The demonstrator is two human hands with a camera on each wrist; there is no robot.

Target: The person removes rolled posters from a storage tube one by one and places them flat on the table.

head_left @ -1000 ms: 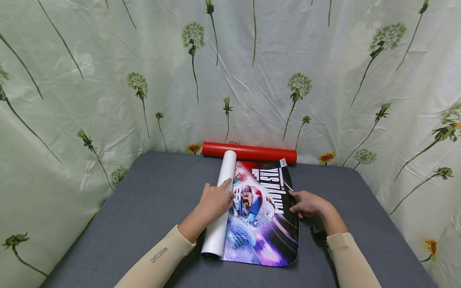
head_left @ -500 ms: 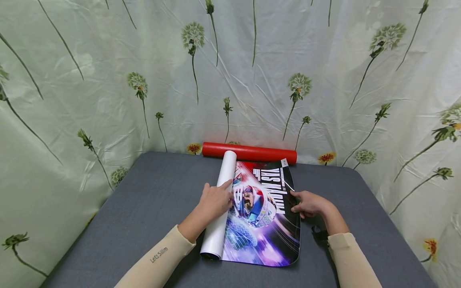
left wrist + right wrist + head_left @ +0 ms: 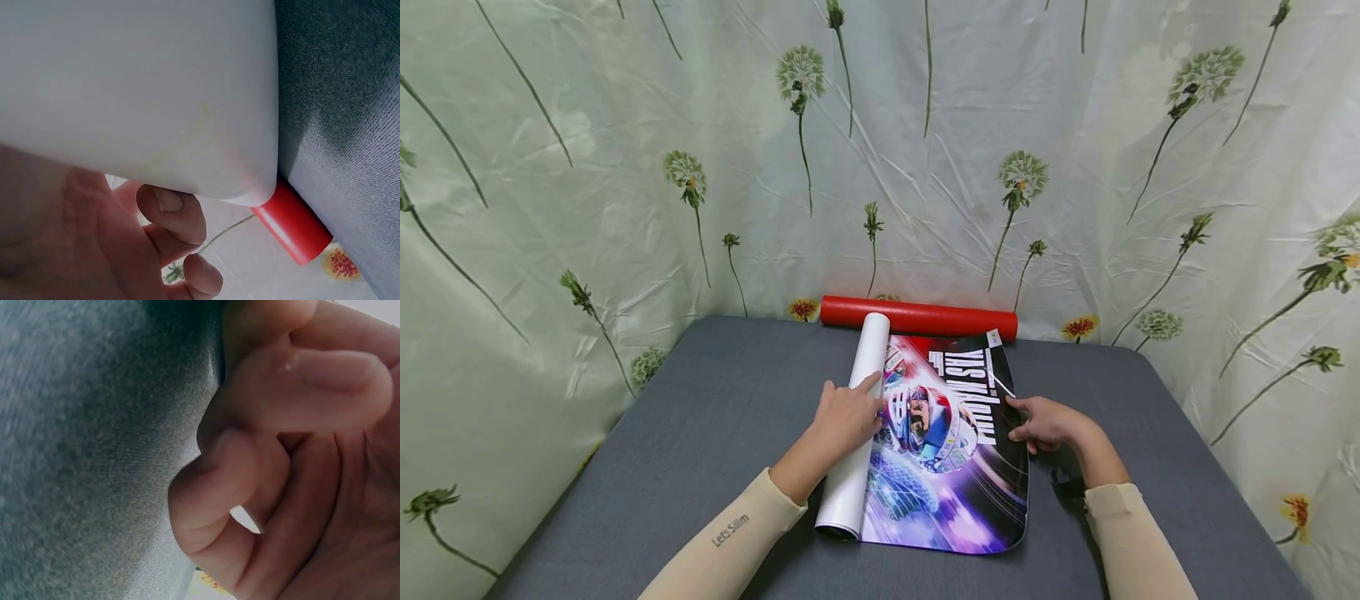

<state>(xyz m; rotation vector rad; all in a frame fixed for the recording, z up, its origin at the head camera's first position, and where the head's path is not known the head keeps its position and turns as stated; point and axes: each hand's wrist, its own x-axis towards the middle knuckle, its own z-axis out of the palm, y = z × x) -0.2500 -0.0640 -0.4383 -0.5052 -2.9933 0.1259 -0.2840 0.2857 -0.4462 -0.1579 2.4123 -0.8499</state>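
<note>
A glossy poster (image 3: 947,500) lies partly unrolled on the grey table, showing a racing helmet and large white lettering. Its left side is still wound into a white roll (image 3: 838,500), also large in the left wrist view. My left hand (image 3: 846,417) rests over the middle of this roll, index finger stretched toward the printed side. On the poster's right edge, my right hand (image 3: 1047,423) pinches the sheet near the lettering. The right wrist view shows the bent fingers (image 3: 212,494) close above the cloth; the held edge is hidden there.
A red tube (image 3: 925,318) lies across the back of the table (image 3: 715,400), just behind the poster's far edge. A curtain (image 3: 925,167) printed with dandelions hangs behind and at both sides. A black strap (image 3: 1066,483) is at the right wrist.
My right hand and the poster's right edge have shifted slightly right, exposing a little more print. The roll has crept slightly left under my left hand. The red tube stays put.
</note>
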